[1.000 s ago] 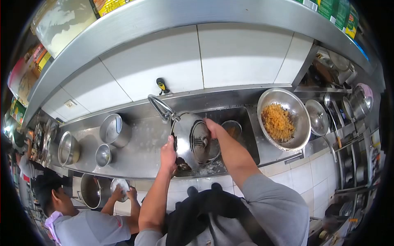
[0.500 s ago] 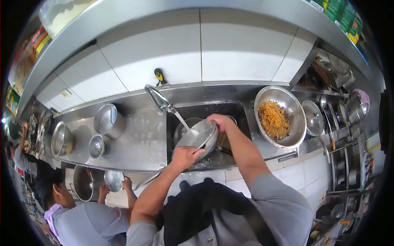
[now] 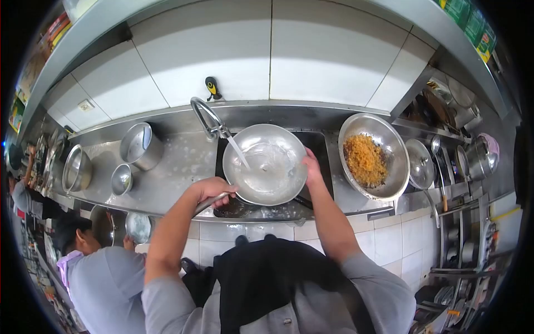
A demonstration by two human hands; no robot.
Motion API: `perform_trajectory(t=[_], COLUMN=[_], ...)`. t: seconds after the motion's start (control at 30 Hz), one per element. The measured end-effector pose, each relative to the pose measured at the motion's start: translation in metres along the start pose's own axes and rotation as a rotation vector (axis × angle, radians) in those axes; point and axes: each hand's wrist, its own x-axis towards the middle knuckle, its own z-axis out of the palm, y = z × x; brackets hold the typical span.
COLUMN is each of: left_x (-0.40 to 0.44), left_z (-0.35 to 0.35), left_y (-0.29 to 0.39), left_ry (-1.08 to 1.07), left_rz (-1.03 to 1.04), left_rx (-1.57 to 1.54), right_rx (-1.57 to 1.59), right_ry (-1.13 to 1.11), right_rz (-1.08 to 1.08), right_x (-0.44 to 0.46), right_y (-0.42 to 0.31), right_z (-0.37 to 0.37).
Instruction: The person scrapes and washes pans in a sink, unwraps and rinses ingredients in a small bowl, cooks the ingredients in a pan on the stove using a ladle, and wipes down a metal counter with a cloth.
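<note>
A round silver frying pan (image 3: 272,178) is held over the sink (image 3: 250,212), its inside facing up. Water from the curved tap (image 3: 210,125) runs into it near the left side. My left hand (image 3: 214,192) is closed around the pan's handle at the lower left. On the right side, my right hand (image 3: 311,167) grips the rim, its fingers partly hidden behind the pan. Whatever lies in the basin beneath is mostly covered; a dark handle (image 3: 303,202) pokes out at the lower right.
A large steel bowl (image 3: 401,167) with orange-brown crumbly food (image 3: 364,161) stands right of the sink. On the left counter are a pot (image 3: 158,156), a small bowl (image 3: 122,179) and a larger bowl (image 3: 78,170). A co-worker (image 3: 105,278) crouches at lower left with a metal pan (image 3: 138,227).
The pan has gone from tilted to nearly level, its inside now facing me under the water. My left hand has shifted from its rim area to the handle; my right hand has moved lower along the rim.
</note>
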Motion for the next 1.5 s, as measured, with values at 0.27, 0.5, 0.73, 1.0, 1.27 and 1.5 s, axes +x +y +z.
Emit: perform_trajectory(t=[0.27,0.5,0.73,1.0,1.27,1.5], left_x=[-0.014,0.019,-0.007,0.027,0.028,0.018], left_z=[0.035,0.046,0.049,0.092,0.084,0.081], left_y=[-0.064,-0.027,-0.059,-0.057,-0.063,-0.062], left_ry=[0.122,-0.080,-0.131,-0.233,-0.327,-0.202], left_rz=[0.063,0.115,-0.013,0.057,0.065,0.102], left_rx=[-0.127,-0.490,-0.604,-0.735,-0.858,-0.943], right_rx=[-0.344,-0.467,-1.930,-1.966,-1.847,-2.478], right_ry=[0.130,0.290,-0.210,-0.244,-0.687,-0.770], right_rz=[0.446,0.336,-0.335,-0.421,-0.658,-0.536], right_x=[-0.067,-0.028,-0.085,-0.002,0.022,0.032], right_y=[0.096,0.047,0.031,0.109,0.164,0.060], right_z=[0.006,-0.006,0.052,0.047,0.064,0.044])
